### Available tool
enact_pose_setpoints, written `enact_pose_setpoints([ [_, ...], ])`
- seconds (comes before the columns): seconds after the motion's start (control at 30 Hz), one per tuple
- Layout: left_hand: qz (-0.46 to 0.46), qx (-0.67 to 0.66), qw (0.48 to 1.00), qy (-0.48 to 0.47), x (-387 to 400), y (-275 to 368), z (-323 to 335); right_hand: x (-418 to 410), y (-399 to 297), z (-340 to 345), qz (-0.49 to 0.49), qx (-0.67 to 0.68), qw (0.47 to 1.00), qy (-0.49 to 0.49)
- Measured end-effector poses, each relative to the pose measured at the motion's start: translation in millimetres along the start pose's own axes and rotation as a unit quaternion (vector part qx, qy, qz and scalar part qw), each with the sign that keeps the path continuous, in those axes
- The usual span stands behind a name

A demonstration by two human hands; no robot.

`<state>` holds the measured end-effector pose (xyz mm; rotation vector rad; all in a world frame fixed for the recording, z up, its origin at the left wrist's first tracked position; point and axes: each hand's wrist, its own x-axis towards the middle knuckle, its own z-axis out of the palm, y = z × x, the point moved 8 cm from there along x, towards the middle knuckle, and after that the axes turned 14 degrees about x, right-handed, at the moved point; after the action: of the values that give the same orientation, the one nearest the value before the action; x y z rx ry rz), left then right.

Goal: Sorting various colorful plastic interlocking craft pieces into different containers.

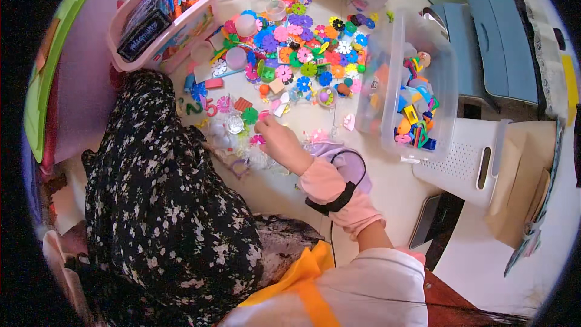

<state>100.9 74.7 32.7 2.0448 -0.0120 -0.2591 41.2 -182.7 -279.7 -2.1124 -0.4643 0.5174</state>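
My right hand [276, 141] reaches over the near edge of a spread of small plastic toys on a pale floor. Its fingertips are by a pink flower-shaped piece [257, 139]; whether they hold it I cannot tell. Just beyond lie a green notched disc [249, 116], a round clear lid [235, 124] and a brown-red block [243, 104]. Farther off are many coloured notched discs, an orange ball [264, 89] and a green cube [268, 73]. Beside my wrist lies a lilac cloth [347, 163]. My left hand is out of view.
A pink basket [165, 36] with a dark box and coloured sticks stands at left. At right is a clear plastic bin [388, 113] of mixed toys, beside a white perforated basket [458, 156] and blue-grey boxes [504, 50]. A dark phone-like slab [424, 220] lies at lower right.
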Motion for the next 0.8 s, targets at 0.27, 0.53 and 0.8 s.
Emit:
enact_pose_setpoints([
  [0.27,-0.008,-0.007,1.000,-0.001,0.5,-6.1,-1.3,-2.2,17.9,-35.8,0.028,0.181,0.983,0.019],
  [0.53,-0.019,-0.016,0.999,-0.030,10.4,-5.7,15.4,-8.2,57.0,-75.8,0.199,0.578,0.788,0.072],
  [0.8,-0.053,-0.011,0.990,-0.129,28.8,-46.2,100.1,33.7,2.2,-16.6,-0.027,-0.034,0.993,0.108],
])
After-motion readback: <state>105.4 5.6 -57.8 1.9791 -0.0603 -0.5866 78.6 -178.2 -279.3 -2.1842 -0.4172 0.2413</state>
